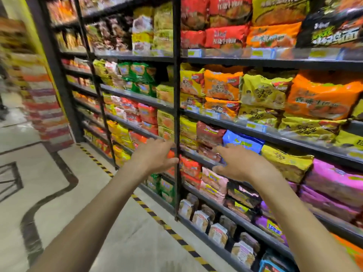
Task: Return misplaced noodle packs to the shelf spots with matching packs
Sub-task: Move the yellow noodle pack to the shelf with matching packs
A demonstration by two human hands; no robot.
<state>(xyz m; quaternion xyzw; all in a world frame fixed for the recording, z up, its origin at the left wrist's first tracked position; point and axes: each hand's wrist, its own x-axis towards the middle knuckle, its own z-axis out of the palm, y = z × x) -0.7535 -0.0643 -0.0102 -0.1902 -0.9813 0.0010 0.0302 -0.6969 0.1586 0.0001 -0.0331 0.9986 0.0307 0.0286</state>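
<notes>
Both my arms reach toward a tall dark shelf unit [177, 107] packed with noodle packs. My left hand [155, 156] hovers open by the black upright post, fingers spread, holding nothing. My right hand [238, 163] is open too, fingers apart, just in front of a blue pack [242, 141] that lies between dark red packs [209, 133] and yellow packs [286, 161]. Red-orange packs [189, 165] sit on the shelf below, between my hands. Pink packs [214, 181] lie under my right hand.
Orange and yellow packs [263, 91] fill the shelf above, magenta packs [334, 181] lie to the right, green packs [137, 72] at upper left. A yellow-black hazard strip [149, 210] runs along the shelf foot. Stacked cartons [45, 107] stand at the aisle's far left.
</notes>
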